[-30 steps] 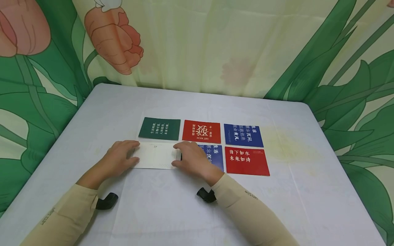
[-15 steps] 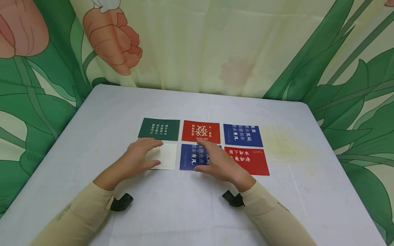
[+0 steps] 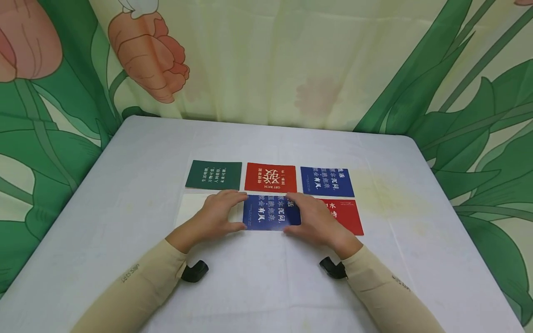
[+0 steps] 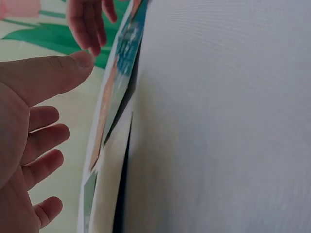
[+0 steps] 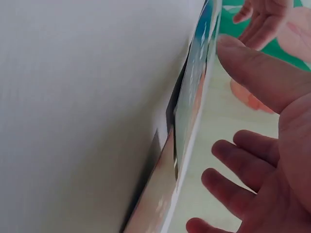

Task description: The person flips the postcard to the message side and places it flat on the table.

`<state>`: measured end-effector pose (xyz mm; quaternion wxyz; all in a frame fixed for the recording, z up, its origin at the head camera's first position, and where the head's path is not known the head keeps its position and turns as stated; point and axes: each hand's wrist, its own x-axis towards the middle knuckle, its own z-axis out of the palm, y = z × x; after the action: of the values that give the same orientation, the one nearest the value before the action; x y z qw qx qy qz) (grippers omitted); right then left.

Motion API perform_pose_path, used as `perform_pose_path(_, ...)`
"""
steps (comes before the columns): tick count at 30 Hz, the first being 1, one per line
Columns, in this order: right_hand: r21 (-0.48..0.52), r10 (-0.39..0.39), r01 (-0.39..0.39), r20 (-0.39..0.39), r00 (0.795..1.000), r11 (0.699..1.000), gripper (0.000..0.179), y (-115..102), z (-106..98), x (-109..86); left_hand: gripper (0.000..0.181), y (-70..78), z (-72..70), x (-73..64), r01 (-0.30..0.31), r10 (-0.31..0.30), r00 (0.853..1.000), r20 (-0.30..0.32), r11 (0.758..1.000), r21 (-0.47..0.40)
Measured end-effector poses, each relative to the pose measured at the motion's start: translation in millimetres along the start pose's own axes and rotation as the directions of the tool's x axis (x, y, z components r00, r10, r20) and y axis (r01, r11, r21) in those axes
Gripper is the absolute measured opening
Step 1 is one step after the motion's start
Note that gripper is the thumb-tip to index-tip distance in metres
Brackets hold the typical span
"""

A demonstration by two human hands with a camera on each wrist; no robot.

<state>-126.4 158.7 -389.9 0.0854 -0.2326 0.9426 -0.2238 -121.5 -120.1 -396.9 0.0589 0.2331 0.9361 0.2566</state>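
Note:
Two rows of cards lie on the white-covered table. The blue card (image 3: 264,213) with white writing is in the middle of the front row. My left hand (image 3: 208,218) is at its left side, fingers and thumb spread over part of the white card (image 3: 193,206). At the right side is my right hand (image 3: 318,217), which partly covers the red card (image 3: 351,219). Both wrist views show the left hand (image 4: 29,131) and the right hand (image 5: 267,165) with loose, spread fingers and nothing gripped. Whether fingertips touch the blue card's edges I cannot tell.
Behind, the back row holds a green card (image 3: 214,175), a red card (image 3: 270,172) and another blue card (image 3: 327,181). A floral curtain (image 3: 258,60) hangs beyond the table's (image 3: 266,138) far edge. Black wrist cameras sit under both wrists.
Both hands have moved right, from around the white card to either side of the front blue card. The white card stays flat at the left; the blue card is now between the hands.

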Motion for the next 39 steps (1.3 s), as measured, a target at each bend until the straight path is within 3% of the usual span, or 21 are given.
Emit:
perform_pose_path(5,-0.063,0.036,-0.034,0.038,0.999,0.997,0.09,8,-2,0.0,0.076,1.4,6.7,6.1,0.019,-0.02,0.999,0.032,0.999,0.037)
perform_pose_path(17,-0.106,0.1,-0.087,0.124,0.987,0.99,0.086,7,-2,2.3,0.076,-0.9,12.8,11.8,0.071,-0.079,0.991,0.107,0.995,0.076)
perform_pose_path(39,-0.161,0.097,-0.077,0.123,0.988,0.984,0.071,5,-2,-0.5,0.057,2.6,12.8,7.2,0.038,-0.043,0.995,0.09,0.997,0.063)
